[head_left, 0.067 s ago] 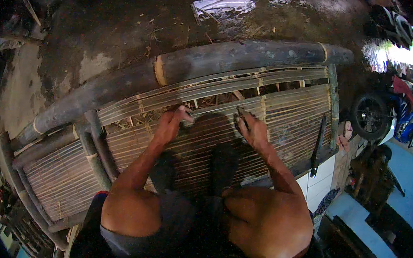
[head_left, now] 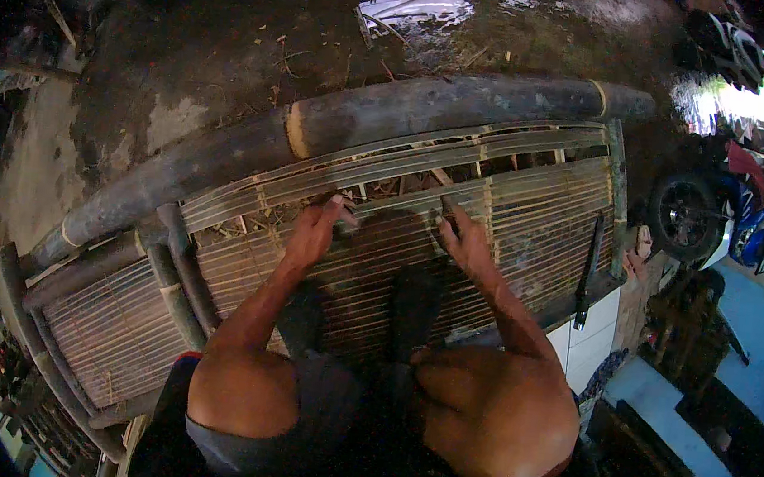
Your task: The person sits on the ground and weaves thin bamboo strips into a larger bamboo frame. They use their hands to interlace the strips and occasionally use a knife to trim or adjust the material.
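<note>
Below me lies a bamboo frame with thin split-bamboo slats (head_left: 538, 220) running across it, bounded at the far side by a thick grey bamboo pole (head_left: 430, 102). My left hand (head_left: 315, 225) is closed at the near edge of a gap in the slats, its thumb and fingertips together. What it pinches is too small to make out. To its right, my right hand (head_left: 466, 239) has curled fingers at the same slat edge, with a dark shape at the fingertips that I cannot identify. Shadow covers the slats between both hands.
A long dark tool (head_left: 589, 270) lies on the frame's right end, beside white tiles (head_left: 593, 334). Further right stands a motorbike wheel (head_left: 682, 215). Bamboo posts (head_left: 179, 289) join the frame at left. A pale sheet (head_left: 416, 10) lies on the dirt floor beyond.
My right hand has shifted very slightly, its fingertips a little lower along the slat edge. The left hand stays nearly in place.
</note>
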`<state>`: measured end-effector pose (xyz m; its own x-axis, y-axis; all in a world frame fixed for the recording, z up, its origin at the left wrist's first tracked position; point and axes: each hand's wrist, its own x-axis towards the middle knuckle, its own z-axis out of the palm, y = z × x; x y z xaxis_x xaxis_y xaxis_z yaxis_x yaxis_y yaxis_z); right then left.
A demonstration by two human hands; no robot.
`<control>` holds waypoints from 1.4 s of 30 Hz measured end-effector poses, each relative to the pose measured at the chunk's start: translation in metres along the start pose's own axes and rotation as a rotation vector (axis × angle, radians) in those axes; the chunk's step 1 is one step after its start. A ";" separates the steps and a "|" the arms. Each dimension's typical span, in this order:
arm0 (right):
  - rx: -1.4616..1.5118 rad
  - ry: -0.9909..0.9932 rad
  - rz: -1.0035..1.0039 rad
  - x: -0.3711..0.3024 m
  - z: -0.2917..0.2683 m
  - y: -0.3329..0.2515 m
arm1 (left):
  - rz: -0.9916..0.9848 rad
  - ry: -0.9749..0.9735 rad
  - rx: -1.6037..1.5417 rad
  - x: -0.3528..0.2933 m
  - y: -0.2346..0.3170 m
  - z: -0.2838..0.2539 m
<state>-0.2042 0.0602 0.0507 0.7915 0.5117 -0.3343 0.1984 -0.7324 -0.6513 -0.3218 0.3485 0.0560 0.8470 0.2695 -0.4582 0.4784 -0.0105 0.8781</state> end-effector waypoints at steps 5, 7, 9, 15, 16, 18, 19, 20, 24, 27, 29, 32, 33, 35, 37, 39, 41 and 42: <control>1.349 -0.036 0.559 0.011 0.033 -0.028 | 0.160 0.112 0.076 0.002 -0.011 -0.002; 1.536 -0.101 0.606 0.012 0.036 -0.029 | 0.141 0.097 0.164 0.003 -0.008 0.000; 1.700 -0.159 0.604 0.013 0.037 -0.028 | -0.057 0.002 0.218 0.014 -0.004 -0.006; 1.818 -0.169 0.608 0.018 0.039 -0.024 | 0.317 -0.053 0.553 0.017 0.029 0.006; 1.820 -0.150 0.629 0.018 0.040 -0.025 | 0.296 -0.121 0.517 0.017 0.034 0.009; 1.790 -0.129 0.634 0.018 0.039 -0.025 | 0.258 -0.262 0.439 0.020 0.043 0.017; 1.762 -0.142 0.616 0.019 0.040 -0.028 | 0.331 -0.274 0.539 0.024 0.033 0.021; 1.733 -0.154 0.598 0.021 0.041 -0.031 | 0.403 -0.288 0.639 0.031 0.014 0.029; 1.596 -0.126 0.591 0.021 0.039 -0.022 | 0.658 -0.245 0.838 0.045 -0.005 0.054; 1.550 -0.149 0.554 0.021 0.041 -0.012 | 0.559 -0.286 1.076 0.058 -0.008 0.066; 1.504 -0.183 0.520 0.023 0.041 -0.010 | 0.572 -0.300 1.097 0.060 -0.017 0.070; 1.486 -0.149 0.618 0.021 0.037 -0.024 | 0.143 -0.534 0.838 0.080 -0.008 0.078; 1.494 -0.161 0.586 0.021 0.037 -0.020 | 0.087 -0.563 0.765 0.084 -0.009 0.082; 1.508 -0.184 0.520 0.020 0.039 -0.009 | 0.128 -0.539 0.693 0.087 -0.012 0.086; 1.554 -0.206 0.531 0.022 0.042 -0.007 | 0.335 -0.417 0.729 0.086 -0.033 0.082; 1.539 -0.206 0.533 0.023 0.044 -0.007 | 0.455 -0.350 0.751 0.087 -0.044 0.082; 1.463 -0.187 0.529 0.023 0.045 -0.010 | 0.333 -0.400 0.695 0.089 -0.044 0.082; 1.482 -0.189 0.522 0.024 0.046 -0.009 | 0.210 -0.451 0.645 0.089 -0.040 0.082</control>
<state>-0.2137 0.0999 0.0176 0.4864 0.4834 -0.7278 -0.8682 0.1742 -0.4646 -0.2465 0.2943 -0.0315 0.8800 -0.2117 -0.4252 0.2225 -0.6071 0.7629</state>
